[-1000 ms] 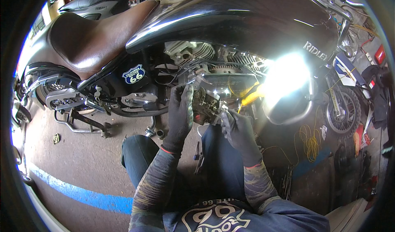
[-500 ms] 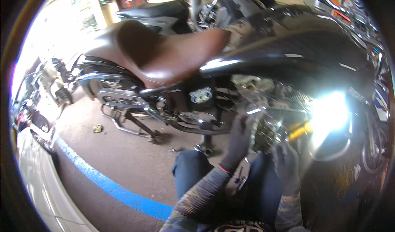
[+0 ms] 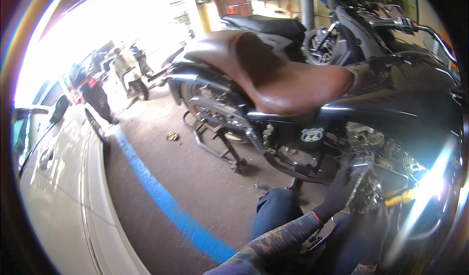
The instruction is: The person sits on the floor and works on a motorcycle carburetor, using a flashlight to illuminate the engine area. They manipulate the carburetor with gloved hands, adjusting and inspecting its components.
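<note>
A black motorcycle [image 3: 391, 114] with a brown seat [image 3: 288, 80] stands in front of me on a stand. My left hand [image 3: 342, 189], in a black glove, reaches up to the chrome engine part [image 3: 373, 187] under the tank and its fingers curl on it. My right hand [image 3: 378, 221], also gloved, is just below that spot in shadow, and its grip is unclear. A yellow-handled tool [image 3: 400, 197] sticks out beside the engine next to my right hand. My knee in blue jeans [image 3: 276, 209] is below.
A blue painted line [image 3: 161, 197] crosses the brown floor. A white car [image 3: 58, 187] fills the left edge. A second motorcycle [image 3: 312, 26] is parked behind. A person [image 3: 95, 92] and a scooter [image 3: 129, 72] stand in the bright doorway. A lamp glares at the right [image 3: 435, 182].
The view has swung far to the left, so the engine and both hands have slid to the lower right. The car, blue line and doorway came into view. Both hands stayed at the engine.
</note>
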The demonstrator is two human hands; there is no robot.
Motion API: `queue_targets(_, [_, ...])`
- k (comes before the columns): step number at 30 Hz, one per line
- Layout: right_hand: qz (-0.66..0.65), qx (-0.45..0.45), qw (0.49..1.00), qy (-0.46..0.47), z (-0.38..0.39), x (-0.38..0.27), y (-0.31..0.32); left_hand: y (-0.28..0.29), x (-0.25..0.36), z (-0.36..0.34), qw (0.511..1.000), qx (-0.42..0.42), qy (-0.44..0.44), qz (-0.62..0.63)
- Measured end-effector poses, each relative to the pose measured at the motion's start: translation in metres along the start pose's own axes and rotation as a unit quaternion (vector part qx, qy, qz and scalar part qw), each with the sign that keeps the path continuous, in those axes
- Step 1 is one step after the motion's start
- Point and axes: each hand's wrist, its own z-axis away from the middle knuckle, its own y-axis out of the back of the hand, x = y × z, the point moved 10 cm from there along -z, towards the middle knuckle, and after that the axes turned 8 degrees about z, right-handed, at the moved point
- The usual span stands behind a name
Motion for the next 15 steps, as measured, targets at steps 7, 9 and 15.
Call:
queue_targets(7, [0.019,-0.017,0.999,-0.025,0.004,-0.002,-0.005,-0.001,0.006,0.002,0.999,-0.022,0.032,-0.006])
queue_targets(9, [0.07,0.009,0.997,0.036,0.005,-0.021,0.001,0.001,0.006,0.002,0.999,-0.016,0.034,0.003])
queue_targets(15, [0.095,0.016,0.992,0.084,0.002,-0.032,0.003,-0.005,0.007,-0.002,1.0,-0.018,0.014,-0.018])
